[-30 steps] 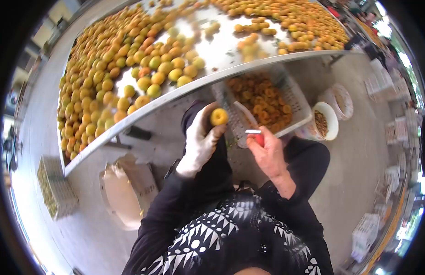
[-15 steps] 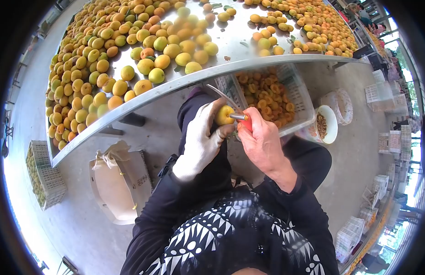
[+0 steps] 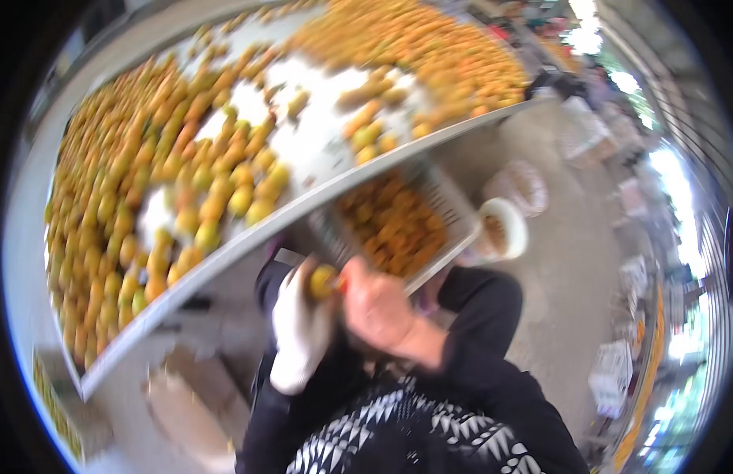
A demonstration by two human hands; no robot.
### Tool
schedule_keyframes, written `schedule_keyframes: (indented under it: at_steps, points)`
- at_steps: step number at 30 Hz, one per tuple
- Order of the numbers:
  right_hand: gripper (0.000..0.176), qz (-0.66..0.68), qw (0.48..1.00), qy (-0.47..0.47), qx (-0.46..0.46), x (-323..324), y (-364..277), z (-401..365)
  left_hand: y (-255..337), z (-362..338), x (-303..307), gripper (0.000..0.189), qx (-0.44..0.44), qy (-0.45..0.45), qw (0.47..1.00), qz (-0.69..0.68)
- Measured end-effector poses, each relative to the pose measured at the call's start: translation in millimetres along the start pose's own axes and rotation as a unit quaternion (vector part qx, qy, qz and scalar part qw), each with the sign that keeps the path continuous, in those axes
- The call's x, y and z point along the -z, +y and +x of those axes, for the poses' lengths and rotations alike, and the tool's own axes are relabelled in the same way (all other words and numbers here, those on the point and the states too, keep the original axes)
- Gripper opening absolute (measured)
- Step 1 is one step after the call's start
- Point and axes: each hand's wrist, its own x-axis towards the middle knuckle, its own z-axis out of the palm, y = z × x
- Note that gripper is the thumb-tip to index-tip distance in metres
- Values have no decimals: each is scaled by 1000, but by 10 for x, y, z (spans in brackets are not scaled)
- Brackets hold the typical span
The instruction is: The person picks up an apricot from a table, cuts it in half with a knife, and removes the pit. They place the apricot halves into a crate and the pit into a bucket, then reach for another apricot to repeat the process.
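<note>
My left hand (image 3: 297, 332), in a white glove, has its fingers wrapped round a yellow apricot (image 3: 321, 281). My bare right hand (image 3: 382, 312) grips a small tool with a red handle (image 3: 341, 285), its tip end against the apricot; blur hides how deep it sits. A flat pale metal strip (image 3: 287, 257) sticks out beyond my left fingers; what holds it is hidden. Just past my hands, a plastic crate (image 3: 459, 207) holds orange halved apricots (image 3: 398, 229).
A metal table (image 3: 303, 207) with a raised rim carries many whole apricots (image 3: 248, 186). Right of the crate stand a white bucket (image 3: 518, 229) with brown bits inside and another pale container (image 3: 528, 186). A cardboard box (image 3: 185, 403) lies on the floor at left.
The view has swung and tilted, so the table edge now slants more and everything is blurred. My hands appear lower and further left, still together on the apricot and the red-handled tool.
</note>
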Motion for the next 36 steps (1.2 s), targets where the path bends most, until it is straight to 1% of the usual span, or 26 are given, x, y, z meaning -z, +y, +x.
schedule_keyframes:
  at_steps: [1, 3, 4, 7, 8, 9, 11, 13, 15, 16, 17, 19, 21, 22, 23, 24, 25, 27, 28, 30, 31, 33, 34, 36]
  points:
    - [9, -5, 1000, -7, -10, 7, 4, -4, 38, 28, 31, 50, -70, 6, 997, -4]
    - [10, 6, 999, 28, 19, -55, 59, -15, 1, 7, 4, 48, -91, 18, 995, 35]
    - [11, 11, 1000, 25, 13, -82, 80, -7, 0, 19, 4, 48, -101, 16, 994, 39]
    - [19, 33, 999, 8, 11, -108, 108, -4, 24, 4, -8, 49, -103, 22, 994, 41]
    - [16, 36, 999, -15, 6, -92, 96, 0, 28, -2, -35, 46, -90, 32, 995, 11]
    - [16, 31, 999, -8, 6, -102, 103, -12, 40, -24, -43, 46, -98, 32, 995, 7]
    - [16, 50, 999, -11, 15, -130, 114, -22, 77, -53, -35, 46, -103, 42, 993, 36]
    - [17, 45, 999, -11, 18, -122, 119, -31, 146, -28, 3, 46, -104, 44, 993, 35]
    - [18, 39, 999, -10, 21, -133, 123, -44, 214, 1, 77, 41, -105, 19, 985, 136]
    - [18, 38, 999, -8, 21, -156, 127, -56, 196, 5, 69, 39, -125, 19, 984, 128]
    - [18, 37, 999, 0, 20, -189, 133, -68, 210, 19, 79, 39, -127, 19, 983, 128]
    - [19, 36, 999, 9, 18, -237, 139, -79, 262, 33, 101, 41, -123, 16, 983, 136]
    - [19, 38, 999, 9, 8, -277, 115, -64, 188, 16, 67, 44, -119, 17, 983, 137]
    - [19, 38, 999, 10, 8, -267, 116, -53, 106, -10, 2, 45, -110, 36, 986, 120]
    - [20, 59, 998, -7, 0, -260, 115, -47, 33, -39, -20, 46, -103, 53, 988, 104]
    - [20, 82, 996, -22, -7, -237, 97, -38, 240, 62, 141, 46, -140, 27, 978, 154]
    - [20, 83, 996, -17, -5, -186, 86, -22, 249, 77, 166, 46, -144, 28, 977, 157]
    - [20, 167, 981, -96, -34, -81, 95, 24, 240, 96, 189, 45, -130, 1, 985, 115]
    - [20, 171, 980, -94, -30, -16, 87, 23, 186, 74, 173, 45, -132, 3, 984, 121]
    - [24, 301, 949, -94, -18, 183, 54, -13, 126, 44, 88, 49, -102, 35, 994, -11]
    - [24, 300, 949, -92, -17, 214, 37, -38, 156, 42, 110, 49, -105, 35, 994, -11]
    - [31, 219, 971, -77, -48, 215, -16, -100, 254, 56, 214, 44, -142, -24, 988, 61]
    - [31, 222, 971, -72, -47, 166, -16, -145, 314, 44, 211, 44, -164, -25, 981, 98]
    - [36, 216, 971, -27, -95, 58, 36, -215, 359, 64, 229, 47, -173, -40, 978, 111]
